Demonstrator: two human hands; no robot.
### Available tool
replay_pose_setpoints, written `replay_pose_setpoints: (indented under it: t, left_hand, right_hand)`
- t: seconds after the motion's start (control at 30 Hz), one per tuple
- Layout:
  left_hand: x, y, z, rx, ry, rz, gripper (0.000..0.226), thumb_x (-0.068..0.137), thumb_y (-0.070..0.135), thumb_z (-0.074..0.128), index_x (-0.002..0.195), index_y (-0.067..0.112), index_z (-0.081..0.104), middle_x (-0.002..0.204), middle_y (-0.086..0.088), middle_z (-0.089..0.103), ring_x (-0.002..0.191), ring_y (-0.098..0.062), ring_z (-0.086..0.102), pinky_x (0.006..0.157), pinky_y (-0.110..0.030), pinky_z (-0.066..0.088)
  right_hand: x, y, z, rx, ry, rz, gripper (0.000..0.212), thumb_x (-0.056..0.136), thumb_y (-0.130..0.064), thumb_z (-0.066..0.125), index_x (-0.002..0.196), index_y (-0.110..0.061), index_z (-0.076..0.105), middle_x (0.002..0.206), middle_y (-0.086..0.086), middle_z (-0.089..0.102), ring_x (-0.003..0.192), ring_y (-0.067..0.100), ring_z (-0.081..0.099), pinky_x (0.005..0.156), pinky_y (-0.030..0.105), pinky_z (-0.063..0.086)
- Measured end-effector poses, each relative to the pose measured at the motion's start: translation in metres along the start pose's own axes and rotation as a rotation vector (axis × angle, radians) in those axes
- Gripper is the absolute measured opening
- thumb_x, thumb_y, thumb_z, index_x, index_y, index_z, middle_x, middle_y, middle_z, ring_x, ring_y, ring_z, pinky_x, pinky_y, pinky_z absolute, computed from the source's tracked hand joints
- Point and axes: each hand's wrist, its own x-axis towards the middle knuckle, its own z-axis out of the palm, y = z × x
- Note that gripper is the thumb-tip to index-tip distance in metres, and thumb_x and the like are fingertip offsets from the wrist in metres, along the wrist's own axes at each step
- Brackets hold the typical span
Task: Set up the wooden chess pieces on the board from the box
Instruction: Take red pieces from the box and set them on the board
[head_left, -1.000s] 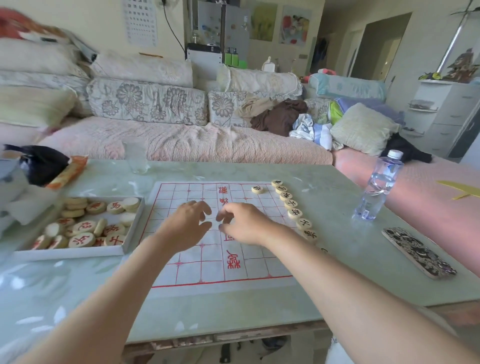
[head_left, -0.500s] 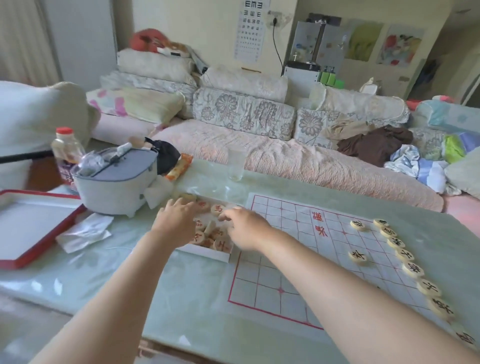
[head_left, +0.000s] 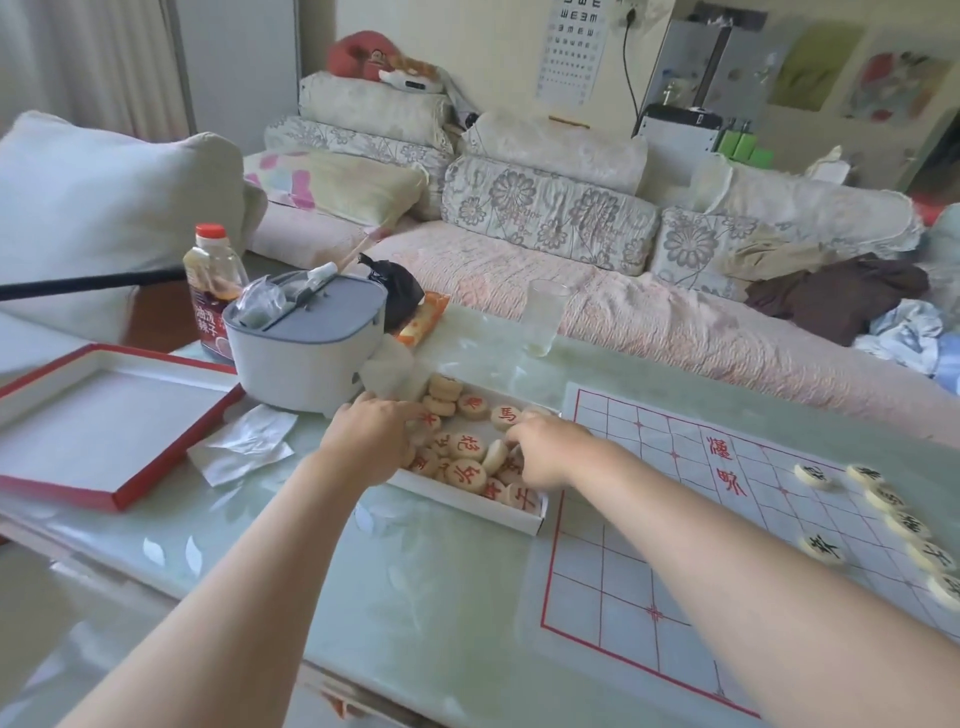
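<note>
Two hands are down in the box (head_left: 470, 505) at the same time, apart from each other: the left hand (head_left: 363, 441) over its left part, the right hand (head_left: 545, 452) over the side next to the board (head_left: 649, 545). The fingers of both bend down among the red-marked pieces (head_left: 467, 475), but the backs of the hands hide the fingertips, so I cannot tell if either one already pinches a disc. The box lies on the table (head_left: 441, 597), just beside the left edge of the board. At the far right of the board several dark-marked pieces (head_left: 823, 548) stand in place.

The pieces are small round wooden discs, so I judge them light, hard and not fragile, with smooth faces that may slip. The best hold is on the rim, thumb against one or two fingers. Some lie flat, some lean on edge, some are stacked, so lifting one may disturb its neighbours
</note>
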Motion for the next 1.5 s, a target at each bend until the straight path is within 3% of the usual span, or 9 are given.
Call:
replay_pose_setpoints:
  t: [0.17,0.37,0.57,0.67,0.73,0.9,1.13,1.27,1.5]
  left_hand:
    - [0.003,0.014,-0.002,0.113,0.002,-0.017,0.047,0.09,0.013,0.046,0.13,0.037,0.052,0.117,0.002,0.062,0.11,-0.021,0.043,0.089,-0.032,0.034]
    - [0.008,0.009,-0.003,-0.04,-0.025,-0.037,0.028,0.09,0.029,0.062,0.118,0.032,0.066,0.11,0.0,0.056,0.101,-0.022,0.051,0.083,-0.029,0.045]
    - [0.0,0.023,-0.009,-0.42,0.098,-0.041,0.024,0.08,0.007,0.068,0.096,0.025,0.072,0.097,0.005,0.055,0.078,-0.01,0.052,0.056,-0.01,0.035]
    - [-0.004,0.031,-0.009,-0.428,-0.037,-0.015,0.03,0.077,0.003,0.063,0.092,0.028,0.071,0.096,0.008,0.06,0.077,-0.008,0.058,0.057,-0.013,0.044]
    - [-0.005,0.031,-0.01,-0.404,-0.123,-0.009,0.033,0.077,0.006,0.059,0.093,0.033,0.071,0.093,0.01,0.063,0.079,-0.006,0.059,0.059,-0.015,0.049]
    - [-0.007,0.036,-0.007,-0.393,-0.13,0.006,0.024,0.074,0.025,0.074,0.096,0.033,0.066,0.09,0.012,0.061,0.075,-0.002,0.057,0.058,-0.013,0.043]
    - [-0.004,0.043,0.001,-0.433,-0.1,0.036,0.049,0.081,0.028,0.073,0.125,0.029,0.052,0.118,0.012,0.057,0.083,-0.006,0.056,0.071,-0.019,0.045]
    - [-0.002,0.05,0.002,-0.345,-0.08,0.062,0.05,0.087,0.033,0.065,0.134,0.028,0.051,0.132,0.004,0.05,0.106,-0.014,0.052,0.086,-0.022,0.043]
    - [-0.001,0.076,-0.003,-0.357,-0.064,0.097,0.052,0.084,0.041,0.066,0.132,0.027,0.053,0.129,0.003,0.044,0.118,-0.018,0.047,0.098,-0.026,0.041]
  right_hand:
    - [0.004,0.006,0.004,-0.047,0.05,-0.015,0.054,0.085,-0.01,0.066,0.136,-0.027,0.055,0.139,0.002,0.042,0.129,0.027,0.046,0.099,0.038,0.047]
    - [0.007,0.007,0.004,-0.076,0.166,0.029,0.036,0.087,0.001,0.057,0.122,-0.009,0.061,0.119,0.011,0.039,0.1,0.033,0.055,0.077,0.038,0.048]
    - [0.001,0.03,0.004,0.419,0.318,0.036,0.02,0.087,-0.011,0.062,0.1,-0.022,0.073,0.112,-0.002,0.054,0.1,0.015,0.059,0.084,0.02,0.044]
    - [-0.007,0.034,0.008,0.749,0.334,0.026,0.026,0.075,-0.01,0.08,0.092,-0.029,0.073,0.1,-0.01,0.065,0.085,0.007,0.064,0.072,0.014,0.044]
    - [-0.011,0.034,0.012,0.899,0.253,-0.01,0.036,0.069,-0.005,0.086,0.09,-0.031,0.071,0.098,-0.007,0.072,0.089,0.013,0.07,0.079,0.022,0.053]
    - [-0.011,0.028,0.023,0.81,0.211,-0.09,0.045,0.069,-0.01,0.087,0.101,-0.035,0.068,0.109,-0.009,0.065,0.08,0.006,0.06,0.077,0.022,0.049]
    - [-0.018,0.029,0.014,0.572,0.067,-0.038,0.062,0.083,-0.034,0.074,0.141,-0.026,0.053,0.123,-0.005,0.061,0.101,0.01,0.056,0.084,0.019,0.04]
    - [-0.019,0.028,0.011,0.554,0.049,-0.067,0.05,0.083,-0.035,0.074,0.131,-0.029,0.062,0.095,-0.007,0.064,0.087,0.014,0.06,0.072,0.021,0.045]
    - [-0.034,0.04,0.009,0.614,0.258,-0.068,0.044,0.081,-0.031,0.078,0.122,-0.028,0.063,0.113,-0.008,0.05,0.098,0.009,0.055,0.08,0.016,0.038]
